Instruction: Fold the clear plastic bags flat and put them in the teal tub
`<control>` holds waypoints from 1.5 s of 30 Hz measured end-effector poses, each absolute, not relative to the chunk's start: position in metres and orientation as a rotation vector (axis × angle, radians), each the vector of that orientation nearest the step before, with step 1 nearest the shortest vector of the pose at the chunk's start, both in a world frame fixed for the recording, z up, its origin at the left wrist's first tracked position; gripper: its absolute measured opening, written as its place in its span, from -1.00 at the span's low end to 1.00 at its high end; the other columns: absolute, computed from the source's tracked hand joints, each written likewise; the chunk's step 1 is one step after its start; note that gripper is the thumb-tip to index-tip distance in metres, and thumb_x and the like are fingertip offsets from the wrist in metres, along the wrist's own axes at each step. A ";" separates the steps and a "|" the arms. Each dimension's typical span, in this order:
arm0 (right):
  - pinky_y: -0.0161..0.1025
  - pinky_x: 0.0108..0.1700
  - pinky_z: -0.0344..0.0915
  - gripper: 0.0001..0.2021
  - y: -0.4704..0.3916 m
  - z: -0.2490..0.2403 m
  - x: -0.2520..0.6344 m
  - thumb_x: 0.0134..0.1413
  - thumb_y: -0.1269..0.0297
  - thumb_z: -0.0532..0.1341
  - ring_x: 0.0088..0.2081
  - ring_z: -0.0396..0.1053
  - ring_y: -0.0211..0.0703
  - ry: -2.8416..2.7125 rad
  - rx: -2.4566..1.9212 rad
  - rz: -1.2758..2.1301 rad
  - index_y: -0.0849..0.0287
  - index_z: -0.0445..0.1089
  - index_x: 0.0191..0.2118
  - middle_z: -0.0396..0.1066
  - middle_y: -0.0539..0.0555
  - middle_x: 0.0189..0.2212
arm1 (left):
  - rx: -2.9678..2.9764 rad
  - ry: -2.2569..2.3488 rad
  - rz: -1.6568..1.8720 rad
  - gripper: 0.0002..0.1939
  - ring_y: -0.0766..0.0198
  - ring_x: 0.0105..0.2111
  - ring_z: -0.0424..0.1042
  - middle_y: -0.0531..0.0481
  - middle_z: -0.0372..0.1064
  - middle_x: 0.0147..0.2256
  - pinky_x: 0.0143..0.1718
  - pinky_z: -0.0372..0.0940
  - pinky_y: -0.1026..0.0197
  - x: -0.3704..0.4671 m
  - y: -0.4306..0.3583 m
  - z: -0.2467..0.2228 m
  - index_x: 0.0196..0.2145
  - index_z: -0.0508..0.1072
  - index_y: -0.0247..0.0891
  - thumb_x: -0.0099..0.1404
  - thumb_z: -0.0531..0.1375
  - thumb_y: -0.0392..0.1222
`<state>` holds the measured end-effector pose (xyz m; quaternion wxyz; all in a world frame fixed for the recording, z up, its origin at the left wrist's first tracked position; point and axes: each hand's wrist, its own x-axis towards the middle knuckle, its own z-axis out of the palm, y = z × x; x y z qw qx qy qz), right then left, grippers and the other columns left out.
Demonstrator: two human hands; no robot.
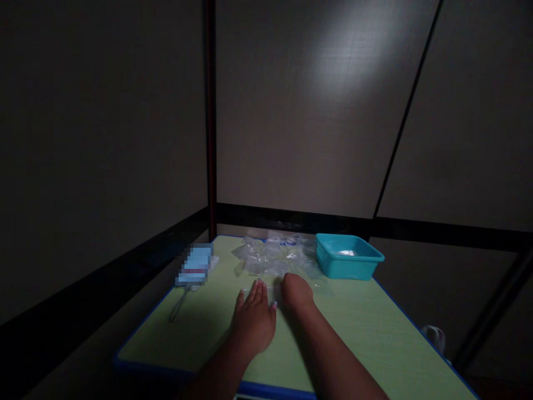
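My left hand (pixel 255 319) lies with its fingers spread on a small clear plastic bag (pixel 272 294) on the green table (pixel 358 339). Just right of it, my right hand (pixel 296 293) is closed at the bag's right side; its fingertips are hidden, and what they hold cannot be made out. Beyond both hands spreads a loose pile of clear plastic bags (pixel 275 256).
A turquoise basket (pixel 347 266) with something clear and shiny inside stands at the back right. At the left edge lies a phone-like object, blurred out (pixel 195 265), with a strap (pixel 180 304). Walls rise behind and to the left.
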<state>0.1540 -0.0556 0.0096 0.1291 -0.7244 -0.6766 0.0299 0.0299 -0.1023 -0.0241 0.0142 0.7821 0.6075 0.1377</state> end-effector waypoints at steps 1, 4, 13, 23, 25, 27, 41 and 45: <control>-0.23 -0.23 0.26 -0.75 -0.054 0.009 0.155 0.08 0.36 0.06 -0.19 0.42 0.02 -1.961 -2.104 0.095 0.29 0.45 -0.22 0.45 0.33 -0.24 | 2.425 1.889 0.410 -0.40 0.15 0.25 -0.27 -0.15 -0.19 0.25 0.19 -0.28 -0.10 0.030 -0.102 -0.025 0.22 0.00 -0.41 0.30 -0.24 -0.08; -0.23 -0.24 0.24 -0.74 -0.050 0.008 0.156 0.09 0.31 0.05 -0.19 0.41 0.02 -1.944 -2.081 0.125 0.29 0.44 -0.22 0.45 0.31 -0.23 | 2.410 1.885 0.403 -0.38 0.15 0.26 -0.29 -0.15 -0.22 0.25 0.19 -0.27 -0.09 0.030 -0.100 -0.026 0.22 -0.02 -0.42 0.29 -0.23 -0.06; -0.36 -0.41 0.09 -0.76 -0.038 0.010 0.156 0.13 0.27 0.05 -0.37 0.38 -0.20 -1.914 -1.865 0.263 0.27 0.42 -0.35 0.47 0.19 -0.38 | 2.411 1.845 0.463 -0.32 0.11 0.26 -0.33 -0.17 -0.22 0.25 0.20 -0.37 -0.11 0.029 -0.100 -0.030 0.22 -0.02 -0.42 0.27 -0.23 0.05; -0.37 -0.50 -0.04 -0.73 -0.034 0.007 0.147 0.12 0.29 0.02 -0.56 0.16 -0.32 -1.827 -1.568 0.463 0.25 0.30 -0.53 0.30 0.01 -0.63 | 2.386 1.799 0.414 -0.07 0.03 0.26 -0.37 -0.23 -0.31 0.26 0.19 -0.47 -0.12 0.030 -0.103 -0.023 0.25 -0.13 -0.42 0.12 -0.18 0.35; -0.38 -0.51 -0.03 -0.74 -0.033 0.006 0.143 0.11 0.28 0.01 -0.58 0.14 -0.34 -1.805 -1.495 0.534 0.23 0.26 -0.54 0.23 -0.04 -0.67 | 2.384 1.794 0.413 -0.04 0.04 0.26 -0.37 -0.26 -0.32 0.26 0.19 -0.45 -0.13 0.030 -0.103 -0.023 0.24 -0.14 -0.46 0.12 -0.19 0.36; -0.39 -0.52 -0.01 -0.75 -0.031 0.004 0.140 0.10 0.27 0.01 -0.59 0.12 -0.34 -1.787 -1.417 0.611 0.21 0.23 -0.55 0.19 -0.07 -0.68 | 2.383 1.805 0.408 -0.03 0.04 0.26 -0.37 -0.29 -0.31 0.25 0.19 -0.44 -0.11 0.030 -0.103 -0.024 0.23 -0.12 -0.50 0.12 -0.20 0.37; -0.43 -0.61 0.01 -0.75 -0.025 -0.010 0.147 -0.11 0.21 0.19 -0.65 0.08 -0.43 -1.767 -1.030 1.216 0.17 0.24 -0.26 0.25 -0.10 -0.54 | 2.373 1.855 0.558 -0.13 -0.03 0.23 -0.18 -0.27 -0.05 0.21 0.20 -0.42 -0.04 0.031 -0.106 -0.025 0.21 0.02 -0.45 0.17 -0.16 0.30; -0.41 -0.64 0.04 -0.65 -0.023 -0.010 0.155 -0.14 0.20 0.20 -0.70 0.11 -0.42 -1.754 -1.038 1.355 0.18 0.23 -0.17 0.25 -0.12 -0.58 | 2.408 1.815 0.556 -0.22 0.08 0.26 -0.41 -0.20 -0.01 0.20 0.20 -0.50 -0.07 0.030 -0.110 -0.019 0.15 0.19 -0.34 0.18 -0.15 0.29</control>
